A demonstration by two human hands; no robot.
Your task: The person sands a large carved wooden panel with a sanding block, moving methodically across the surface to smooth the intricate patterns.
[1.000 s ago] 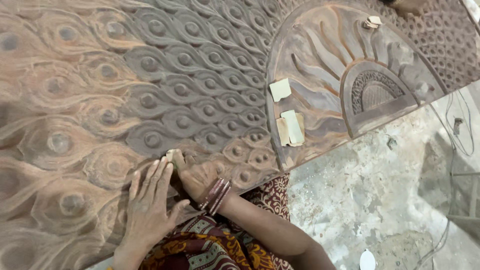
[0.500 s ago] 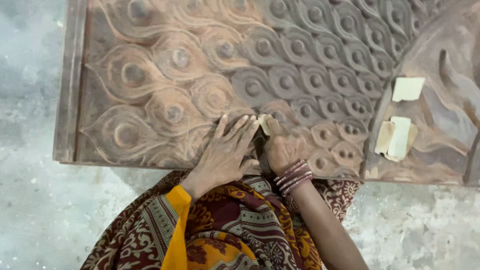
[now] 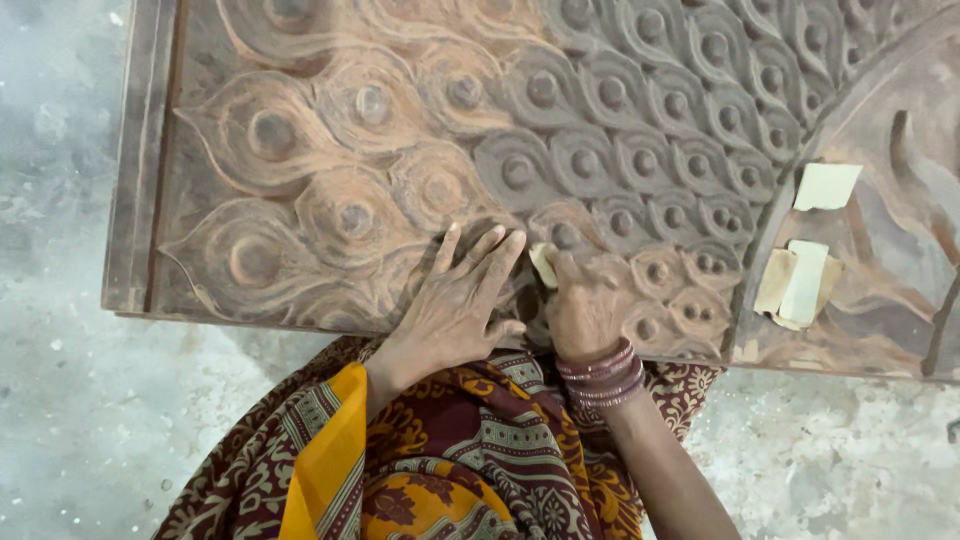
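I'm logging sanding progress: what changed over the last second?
Only the view shifted, toward the carved wooden panel's left edge. The right hand still presses the small pale sandpaper piece; the left hand stays flat beside it. Spare pale sheets unmoved.

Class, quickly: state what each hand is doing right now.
Left hand: open, flat on the carved wooden panel.
Right hand: closed on a small sandpaper piece.

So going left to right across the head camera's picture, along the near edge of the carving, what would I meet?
Concrete floor → carved wooden panel's frame edge → left hand flat on the carving → small sandpaper piece → right hand → stacked sandpaper pieces.
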